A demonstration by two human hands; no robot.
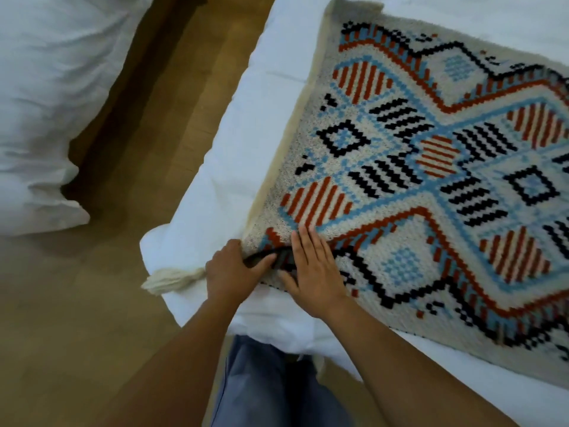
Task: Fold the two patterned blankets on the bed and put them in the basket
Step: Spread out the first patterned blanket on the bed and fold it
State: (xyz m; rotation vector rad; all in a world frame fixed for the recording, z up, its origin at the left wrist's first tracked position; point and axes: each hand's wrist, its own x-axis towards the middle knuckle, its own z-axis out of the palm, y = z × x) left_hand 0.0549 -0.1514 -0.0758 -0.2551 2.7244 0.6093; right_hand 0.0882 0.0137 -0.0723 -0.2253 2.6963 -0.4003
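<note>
A cream blanket (431, 180) with a blue, rust-red and black geometric pattern lies spread on the white bed (221, 180). Its near left corner is bunched into a small dark fold, and a cream tassel (172, 280) hangs off that corner over the bed edge. My left hand (231, 269) grips this corner, thumb lying along the fold. Just to the right, my right hand (314, 266) lies flat on the blanket, fingers straight and pressing the fabric down. No second blanket and no basket are in view.
A strip of wooden floor (101, 272) runs between this bed and another white bed or duvet (46, 103) at the upper left. My legs in blue jeans (271, 386) stand against the bed's near corner.
</note>
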